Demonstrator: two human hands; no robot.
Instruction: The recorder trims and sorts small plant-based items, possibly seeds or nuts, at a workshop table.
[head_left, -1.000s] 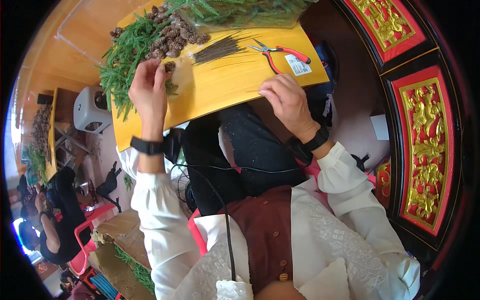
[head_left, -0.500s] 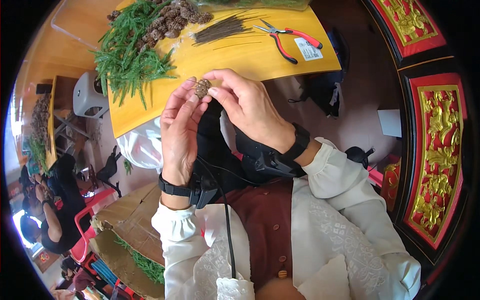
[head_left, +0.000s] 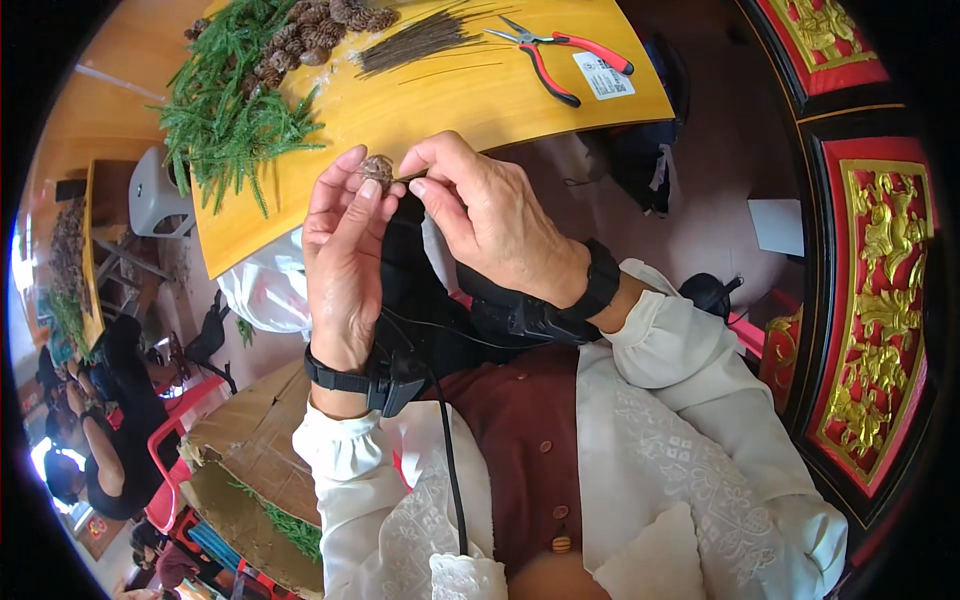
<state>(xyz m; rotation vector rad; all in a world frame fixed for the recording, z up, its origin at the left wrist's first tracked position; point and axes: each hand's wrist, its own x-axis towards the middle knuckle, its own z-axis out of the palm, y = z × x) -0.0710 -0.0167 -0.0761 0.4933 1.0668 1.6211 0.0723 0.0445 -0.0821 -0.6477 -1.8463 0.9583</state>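
Note:
A small brown pine cone [head_left: 376,170] is pinched between the thumb and fingers of my left hand [head_left: 345,240], in front of the yellow table's near edge. My right hand [head_left: 490,215] is just to the right, its thumb and forefinger closed on a thin dark wire [head_left: 411,177] that runs out from the cone. How far the wire goes round the cone is hidden by my fingers. Beyond my hands lie a bundle of dark wires [head_left: 420,42], red-handled pliers [head_left: 545,50] with open jaws, and a pile of pine cones [head_left: 320,35].
Green artificial pine sprigs [head_left: 225,130] lie on the yellow table [head_left: 450,100] at the left. A white label [head_left: 603,76] is beside the pliers. A cardboard box [head_left: 250,440] with greenery stands lower left, near a grey stool [head_left: 160,195]. Another person [head_left: 125,430] sits far left.
My left hand has turned the pine cone and shifted slightly left. My right thumb and forefinger have moved off the cone's side and now grip the wire beside it.

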